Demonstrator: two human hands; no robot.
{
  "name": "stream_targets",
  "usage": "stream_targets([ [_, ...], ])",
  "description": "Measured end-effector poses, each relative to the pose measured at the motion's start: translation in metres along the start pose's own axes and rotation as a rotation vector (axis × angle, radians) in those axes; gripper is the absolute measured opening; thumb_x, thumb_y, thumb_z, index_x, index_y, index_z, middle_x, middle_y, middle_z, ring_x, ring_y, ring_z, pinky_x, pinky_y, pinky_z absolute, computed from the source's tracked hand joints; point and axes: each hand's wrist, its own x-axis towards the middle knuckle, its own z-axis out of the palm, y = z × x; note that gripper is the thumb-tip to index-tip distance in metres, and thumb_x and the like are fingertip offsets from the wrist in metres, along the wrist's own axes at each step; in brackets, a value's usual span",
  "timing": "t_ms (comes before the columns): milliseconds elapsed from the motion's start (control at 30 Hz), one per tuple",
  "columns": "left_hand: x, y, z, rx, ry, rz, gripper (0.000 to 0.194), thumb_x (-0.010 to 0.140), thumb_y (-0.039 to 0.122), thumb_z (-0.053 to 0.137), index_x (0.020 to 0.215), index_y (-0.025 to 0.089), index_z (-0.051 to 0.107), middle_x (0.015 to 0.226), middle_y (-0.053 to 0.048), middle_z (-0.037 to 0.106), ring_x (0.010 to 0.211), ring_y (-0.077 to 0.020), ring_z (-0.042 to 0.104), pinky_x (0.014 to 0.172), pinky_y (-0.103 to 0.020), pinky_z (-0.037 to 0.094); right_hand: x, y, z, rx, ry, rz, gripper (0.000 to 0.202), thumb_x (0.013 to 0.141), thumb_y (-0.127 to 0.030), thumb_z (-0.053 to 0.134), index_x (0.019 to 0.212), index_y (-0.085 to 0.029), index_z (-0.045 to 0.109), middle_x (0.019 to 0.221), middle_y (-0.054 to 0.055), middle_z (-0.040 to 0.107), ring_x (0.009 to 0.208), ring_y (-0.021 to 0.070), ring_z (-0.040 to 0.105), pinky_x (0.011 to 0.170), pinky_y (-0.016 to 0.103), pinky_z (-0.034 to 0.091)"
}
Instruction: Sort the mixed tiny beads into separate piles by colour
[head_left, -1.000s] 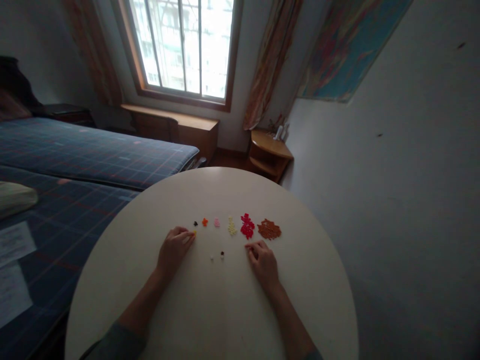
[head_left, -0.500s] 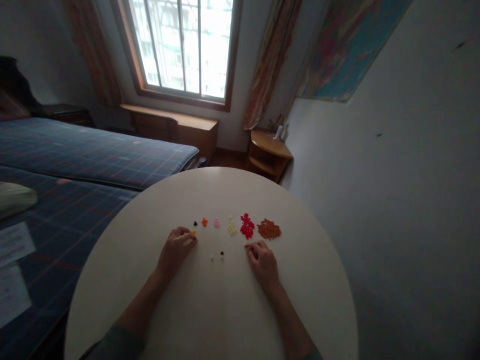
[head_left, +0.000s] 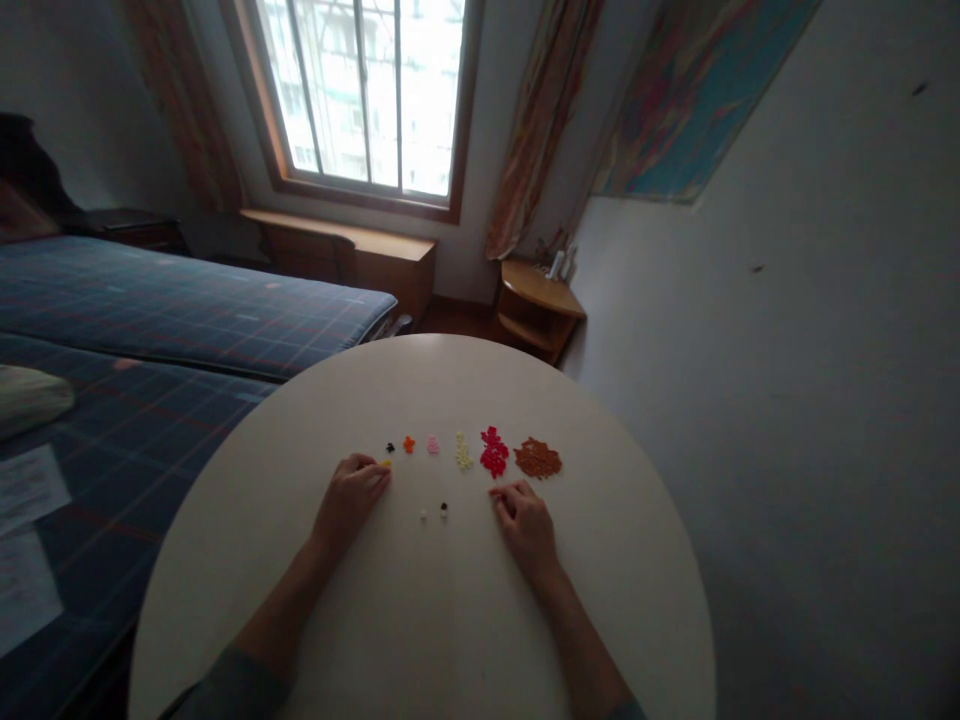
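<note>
My left hand (head_left: 354, 497) rests on the round table, its fingertips drawn together against small yellow pieces (head_left: 386, 463). Whether one is pinched between them is too small to tell. My right hand (head_left: 527, 520) lies with curled fingers and the thumb close to the index finger, just below a pile of small red pieces (head_left: 493, 453). Anything inside that grip is hidden. Between the hands stand a tiny white piece (head_left: 424, 515) and a small white-and-dark piece (head_left: 444, 511).
A row of small piles crosses the pale table (head_left: 442, 620): black (head_left: 390, 447), orange (head_left: 409, 444), pink (head_left: 433, 445), pale yellow (head_left: 463, 452) and brown pieces (head_left: 538, 458). A bed (head_left: 187, 300) is at left, a wall (head_left: 787, 400) at right, a corner shelf (head_left: 544, 290) behind.
My left hand has drawn back slightly to the left, and its fingertips have come closer together by the yellow pieces. My right hand has stayed in place.
</note>
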Motion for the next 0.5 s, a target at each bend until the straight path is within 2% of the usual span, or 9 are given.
stream_targets([
  [133,0.001,-0.001,-0.001,-0.004,0.024,0.013,0.013,0.077,0.027,0.053,0.073,0.020,0.063,0.079,-0.002,0.052,0.073,-0.0152,0.053,0.070,-0.030,0.048,0.000,-0.001,-0.001,0.002,-0.001,-0.012,0.020,0.078,-0.018,0.046,0.084,-0.021,0.065,0.080,0.002,0.058,0.066,0.0114,0.054,0.062,0.021,0.038],
  [267,0.003,0.004,0.000,0.020,0.042,0.118,0.011,0.077,0.025,0.054,0.078,0.020,0.064,0.077,-0.003,0.055,0.074,-0.0168,0.053,0.069,-0.032,0.047,0.001,-0.002,-0.002,-0.007,-0.007,-0.006,0.021,0.078,-0.016,0.046,0.084,-0.021,0.065,0.080,0.002,0.058,0.065,0.0112,0.054,0.061,0.021,0.038],
  [400,0.000,0.024,0.011,-0.064,-0.085,0.255,0.011,0.076,0.022,0.056,0.082,0.021,0.065,0.079,-0.004,0.058,0.076,-0.0162,0.055,0.069,-0.029,0.047,0.001,-0.003,-0.001,-0.015,-0.008,-0.002,0.020,0.078,-0.016,0.046,0.084,-0.022,0.065,0.079,0.001,0.058,0.066,0.0111,0.054,0.063,0.021,0.038],
  [500,-0.006,0.038,0.023,-0.112,-0.170,0.273,0.014,0.078,0.018,0.053,0.086,0.021,0.065,0.081,-0.004,0.058,0.076,-0.0146,0.055,0.069,-0.027,0.047,0.001,-0.004,-0.001,-0.021,-0.009,0.005,0.020,0.078,-0.016,0.047,0.084,-0.022,0.065,0.080,0.001,0.058,0.067,0.0111,0.054,0.064,0.020,0.038],
])
